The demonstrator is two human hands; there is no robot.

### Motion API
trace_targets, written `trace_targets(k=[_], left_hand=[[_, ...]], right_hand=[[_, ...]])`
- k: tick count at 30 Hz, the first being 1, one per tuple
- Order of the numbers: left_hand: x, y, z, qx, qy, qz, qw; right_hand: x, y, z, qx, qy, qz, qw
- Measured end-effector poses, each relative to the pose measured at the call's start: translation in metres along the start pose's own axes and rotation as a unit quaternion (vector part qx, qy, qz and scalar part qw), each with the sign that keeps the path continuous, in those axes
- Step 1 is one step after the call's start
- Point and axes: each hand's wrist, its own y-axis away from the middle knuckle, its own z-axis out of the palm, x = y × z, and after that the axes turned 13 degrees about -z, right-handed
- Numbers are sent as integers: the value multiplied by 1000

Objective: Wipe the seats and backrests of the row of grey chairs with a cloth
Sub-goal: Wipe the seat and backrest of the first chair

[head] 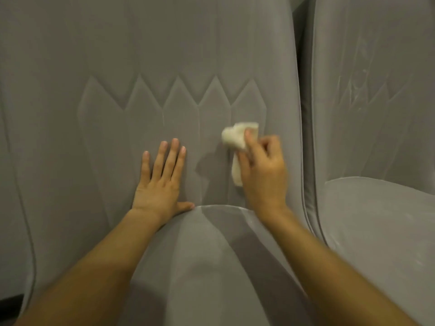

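Right hand (263, 170) grips my cloth (235, 142) against this backrest (164, 55); left hand (162, 177) braces flat, open. Next, I'd wipe downward, pressing evenly.

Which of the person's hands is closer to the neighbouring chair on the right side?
Right. The right hand, gripping the cloth, works near the backrest's right edge beside the neighbouring chair. The left hand lies flat nearer the backrest's middle, farther away.

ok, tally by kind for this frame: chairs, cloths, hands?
Grey chairs: 2, the near chair being wiped and the next chair to its right
Cloths: 1, the white cloth
Hands: 2, left hand flat on the backrest, right hand holding the cloth
Total: 5
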Motion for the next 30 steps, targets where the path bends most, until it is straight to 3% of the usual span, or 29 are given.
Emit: trace_targets(k=[3,5,13,22,30], left_hand=[[12,3,5,-12,35,-14,999],[16,3,7,-14,51,-23,998],[11,5,3,-15,70,-11,997],[11,3,3,-30,74,-2,997],[10,0,6,-21,74,5,997]], right_hand=[[19,-48,-9,62,99,-11,993],[32,-65,-7,43,134,10,990],[25,27,11,-82,85,-9,993],[22,8,4,2,64,10,998],[16,59,16,-125,61,11,990]])
